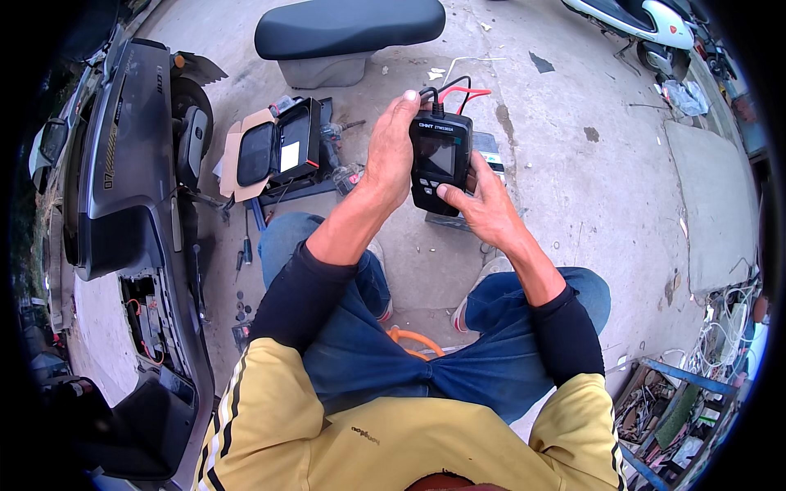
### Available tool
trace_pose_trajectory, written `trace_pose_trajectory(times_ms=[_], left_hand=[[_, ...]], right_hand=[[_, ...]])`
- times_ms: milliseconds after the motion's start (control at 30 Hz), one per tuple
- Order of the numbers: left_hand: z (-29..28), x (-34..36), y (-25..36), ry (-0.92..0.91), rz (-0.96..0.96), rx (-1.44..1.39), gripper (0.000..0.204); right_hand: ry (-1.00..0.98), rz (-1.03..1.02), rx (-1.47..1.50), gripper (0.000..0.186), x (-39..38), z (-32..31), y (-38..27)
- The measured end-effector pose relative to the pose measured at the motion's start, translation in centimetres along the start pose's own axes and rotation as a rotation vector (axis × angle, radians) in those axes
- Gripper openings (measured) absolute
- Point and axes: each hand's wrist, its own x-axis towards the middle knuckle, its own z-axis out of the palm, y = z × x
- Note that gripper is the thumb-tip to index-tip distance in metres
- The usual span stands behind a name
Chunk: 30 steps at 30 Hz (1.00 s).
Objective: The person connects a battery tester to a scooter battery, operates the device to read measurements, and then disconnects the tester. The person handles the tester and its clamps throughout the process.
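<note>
Honestly, chunky black plastic tester (440, 159) held over rough concrete floor (573, 164) | left grip (389, 151) cupping its left edge, fingers hidden; right grip (489, 202) wrapped round lower right, thumb near buttons (428, 184) | open box (311, 131), brown cardboard flap (235, 147), flat white piece (291, 155) inside | blue-framed bin (689, 376) of scrap (651, 405)

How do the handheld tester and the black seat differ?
The tester is held between the left hand and right hand; the seat rests on the ground. The tester has a screen and buttons; the seat's top is smooth. The tester is smaller than the seat. Both look mostly dark.
</note>
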Motion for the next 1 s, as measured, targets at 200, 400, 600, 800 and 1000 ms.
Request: trace_pose_trajectory(times_ms=[200,400,600,800,1000], left_hand=[[0.02,0.11,-0.09,0.012,-0.007,-0.018,0.056],[0.08,0.08,-0.08,0.015,-0.013,-0.028,0.056],[0.13,-0.02,0.19,0.006,-0.021,-0.026,0.057],[0.08,-0.03,0.16,0.006,-0.016,-0.019,0.057],[0.15,-0.06,0.15,0.004,-0.026,-0.024,0.057]], right_hand=[[0.000,0.007,-0.009,0.066,0.06,-0.07,0.23],[-0.010,0.002,0.013,0.066,0.07,-0.04,0.13],[-0.010,-0.001,-0.022,0.065,0.21,-0.17,0.48],[-0.008,-0.017,0.004,0.064,0.15,-0.08,0.34],[-0.005,-0.002,-0.031,0.065,0.09,-0.23,0.43]])
